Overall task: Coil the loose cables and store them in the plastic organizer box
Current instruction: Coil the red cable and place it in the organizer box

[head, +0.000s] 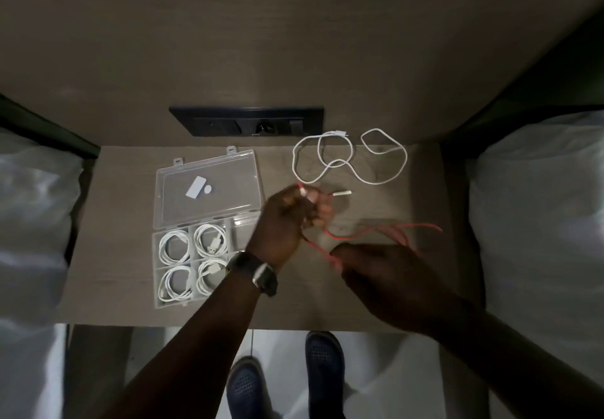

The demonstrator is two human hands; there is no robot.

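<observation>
Coiling the red cable, 4 white ones already boxed

Left hand [287,219] is closed on the red cable [369,232] near its plug end, right hand [376,271] pinches the slack lower down. Its tail trails across the bench [114,222], so it could snag or kink. Another white cable [349,157] lies loose behind; the organizer box [209,222] sits open, left.

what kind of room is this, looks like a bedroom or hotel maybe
Probably a bedroom, perhaps a hotel room. A narrow bedside table stands between two white pillows or bedding, left and right. A black socket panel is set in the wood-look wall above it.
</observation>
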